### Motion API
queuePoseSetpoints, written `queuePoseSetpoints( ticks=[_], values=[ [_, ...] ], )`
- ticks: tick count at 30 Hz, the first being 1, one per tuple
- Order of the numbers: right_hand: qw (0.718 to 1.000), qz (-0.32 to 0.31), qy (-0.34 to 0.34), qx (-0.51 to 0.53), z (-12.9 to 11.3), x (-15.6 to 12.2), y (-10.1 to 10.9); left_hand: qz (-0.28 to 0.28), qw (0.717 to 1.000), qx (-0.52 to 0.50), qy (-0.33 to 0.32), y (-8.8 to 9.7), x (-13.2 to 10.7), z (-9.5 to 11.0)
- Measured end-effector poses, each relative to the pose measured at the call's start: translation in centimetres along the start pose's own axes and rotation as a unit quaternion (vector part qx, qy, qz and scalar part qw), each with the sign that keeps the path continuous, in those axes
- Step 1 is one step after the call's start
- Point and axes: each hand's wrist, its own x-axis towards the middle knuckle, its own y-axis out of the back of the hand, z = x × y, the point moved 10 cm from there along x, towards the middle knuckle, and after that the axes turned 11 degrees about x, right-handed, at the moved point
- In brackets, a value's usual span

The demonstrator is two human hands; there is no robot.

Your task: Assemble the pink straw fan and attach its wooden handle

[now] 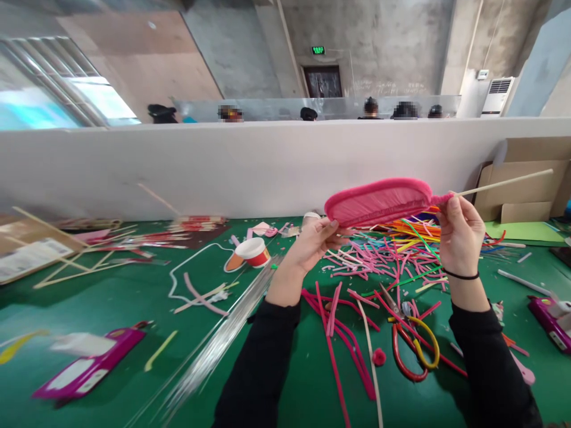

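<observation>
I hold up a pink fan-shaped piece (379, 202), edged with fuzzy pink pipe cleaner and fixed to a thin wooden stick (504, 181). My left hand (316, 241) pinches the lower left edge of the pink piece. My right hand (459, 235) is closed round the joint where the piece meets the stick, which points up to the right. Both hands are raised above a green table (134, 297).
A heap of coloured pipe cleaners (392, 255) lies under my hands. Red-and-yellow scissors (414, 345), a paper cup (252, 251), a bundle of thin wires (223, 339), wooden sticks (75, 261) and magenta packages (89, 368) lie about. A white partition (223, 166) stands behind; cardboard boxes (526, 190) at right.
</observation>
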Motion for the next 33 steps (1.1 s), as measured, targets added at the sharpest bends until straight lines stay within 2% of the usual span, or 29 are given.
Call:
queuePoseSetpoints(
  ticks=[3,6,9,15,19,23,30,33],
  values=[
    [1.000,-0.007,-0.002,-0.002,0.1,0.0,-0.1,-0.013,0.998,0.057,-0.006,-0.5,0.1,-0.1],
    [1.000,-0.025,-0.007,-0.003,0.1,0.1,-0.3,-0.003,0.997,0.068,-0.026,-0.5,0.1,0.2],
    [0.999,-0.037,-0.014,0.000,0.1,0.2,-0.5,-0.009,0.999,0.046,-0.013,-0.7,0.3,-0.2],
    [0.999,-0.010,-0.033,0.012,0.9,0.5,0.4,0.015,1.000,-0.012,0.004,-0.2,0.5,-0.6],
    [0.999,0.016,-0.024,0.014,1.0,0.9,1.2,-0.020,0.998,-0.057,0.015,-0.3,-0.1,-0.1],
    [0.999,0.026,-0.017,0.008,0.9,1.1,1.7,-0.045,0.996,-0.073,-0.006,-0.6,-0.8,1.1],
    [1.000,0.006,-0.021,0.003,0.8,1.1,1.2,-0.013,0.995,-0.094,-0.001,0.0,-0.4,0.5],
    [0.999,-0.015,-0.028,0.013,0.7,0.9,0.6,-0.021,0.994,-0.110,0.005,0.1,-0.1,0.1]
  ],
)
